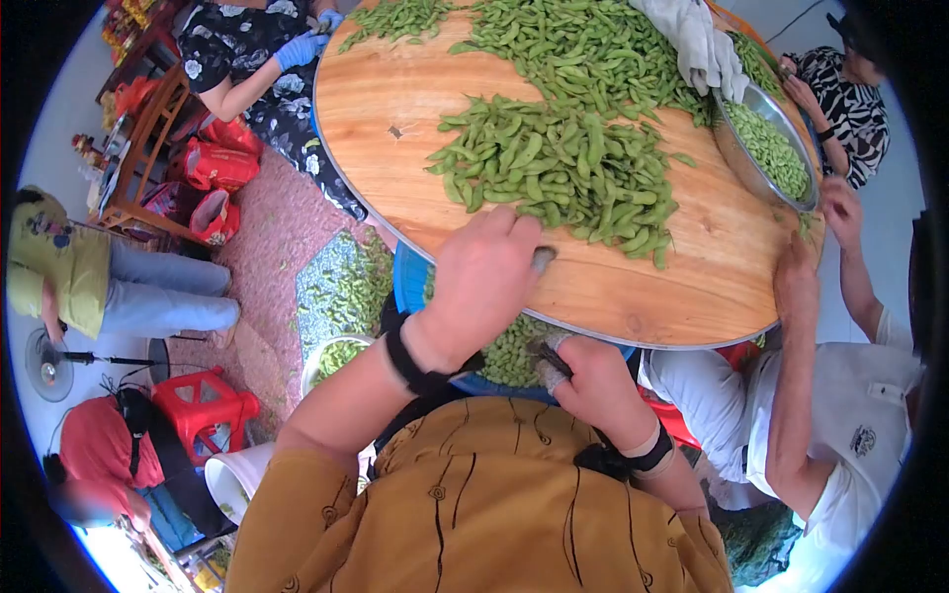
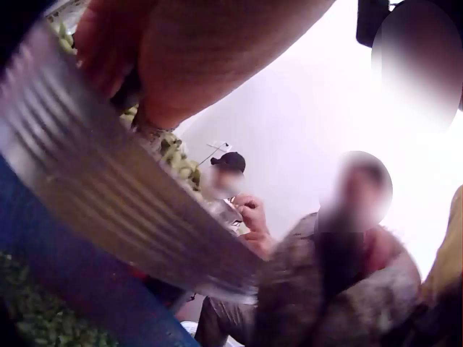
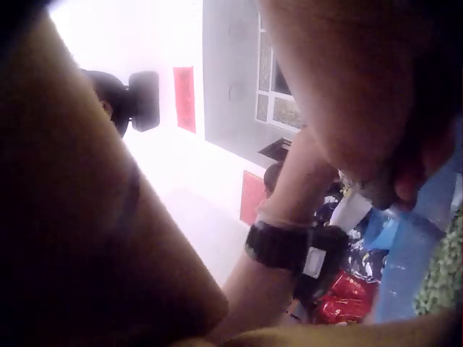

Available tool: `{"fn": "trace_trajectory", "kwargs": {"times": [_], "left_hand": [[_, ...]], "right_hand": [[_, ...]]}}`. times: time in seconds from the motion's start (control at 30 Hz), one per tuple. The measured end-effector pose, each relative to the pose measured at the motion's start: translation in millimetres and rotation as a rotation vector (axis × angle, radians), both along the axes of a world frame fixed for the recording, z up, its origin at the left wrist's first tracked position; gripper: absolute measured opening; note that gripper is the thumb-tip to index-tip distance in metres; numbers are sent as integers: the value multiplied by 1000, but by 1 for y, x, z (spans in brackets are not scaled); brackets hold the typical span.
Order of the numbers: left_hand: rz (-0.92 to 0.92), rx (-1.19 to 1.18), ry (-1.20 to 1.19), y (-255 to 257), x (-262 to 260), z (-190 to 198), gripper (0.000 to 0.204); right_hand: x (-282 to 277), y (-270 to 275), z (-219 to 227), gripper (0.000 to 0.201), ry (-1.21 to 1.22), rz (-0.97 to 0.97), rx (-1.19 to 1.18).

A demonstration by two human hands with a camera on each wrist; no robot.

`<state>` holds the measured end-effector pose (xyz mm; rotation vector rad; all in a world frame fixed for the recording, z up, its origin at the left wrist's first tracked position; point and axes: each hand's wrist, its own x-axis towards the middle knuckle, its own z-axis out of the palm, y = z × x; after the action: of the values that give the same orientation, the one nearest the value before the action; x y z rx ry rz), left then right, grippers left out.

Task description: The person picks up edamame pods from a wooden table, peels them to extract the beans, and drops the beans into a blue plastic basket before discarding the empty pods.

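Bent over the near edge of a pile of green soybean pods (image 1: 563,168) is my left hand (image 1: 484,272), a grey cover on its thumb. Its fingertips are hidden behind the hand, right at the pods. My right hand (image 1: 601,387) is below the table edge, fingers curled, above a blue basin (image 1: 407,282) of shelled green beans (image 1: 509,356). Grey wrapping covers its thumb, and something dark shows at the fingertips; I cannot tell whether it is held. In the right wrist view the right hand (image 3: 369,123) is close to the basin's blue wall.
The round wooden table (image 1: 395,79) has a metal rim. A steel bowl (image 1: 761,143) of beans stands at its right edge, beside a grey cloth (image 1: 697,49). Other people sit around it. Red stools (image 1: 203,410) and a pod-strewn floor (image 1: 341,287) lie left.
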<state>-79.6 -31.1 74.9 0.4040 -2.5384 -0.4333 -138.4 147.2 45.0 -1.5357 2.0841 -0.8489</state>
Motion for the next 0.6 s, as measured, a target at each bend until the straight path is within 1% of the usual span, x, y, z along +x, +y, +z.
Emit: {"fn": "trace_trajectory", "kwargs": {"times": [0.03,0.1,0.13,0.17,0.3,0.37,0.4,0.43,0.47,0.5,0.53,0.57,0.6], "left_hand": [[42,-58,31,-1,-11,-4,15],[49,-108,29,-5,-24,-12,13],[58,-156,24,-6,-28,-14,12],[53,-158,22,-5,-26,-15,12],[117,-63,14,0,3,-3,13],[150,-26,19,-1,18,2,12],[73,100,-27,-3,26,6,11],[-5,227,-71,-4,33,6,11],[-113,338,-65,-6,37,6,12],[-113,343,-70,-7,40,7,12],[-187,592,-131,-7,42,11,13],[-262,839,-191,-7,43,13,14],[-262,838,-187,-6,44,13,14]], "right_hand": [[-1,4,0,21,-7,-17,-9],[-1,11,-1,21,-13,-37,-22],[-1,13,-3,18,-25,-81,-77],[-1,15,-4,17,-40,-126,-131],[-5,20,2,23,-79,-107,-63],[-6,14,9,28,-145,-173,-117],[-6,11,8,31,-179,-222,-232],[-7,5,10,31,-188,-224,-226],[-8,-3,15,30,-152,-289,-330],[-11,-10,19,28,-113,-354,-434],[-17,-16,22,26,-19,-296,-470],[-16,-15,22,26,-17,-294,-469],[-15,-14,21,25,-222,-294,-377]]}}
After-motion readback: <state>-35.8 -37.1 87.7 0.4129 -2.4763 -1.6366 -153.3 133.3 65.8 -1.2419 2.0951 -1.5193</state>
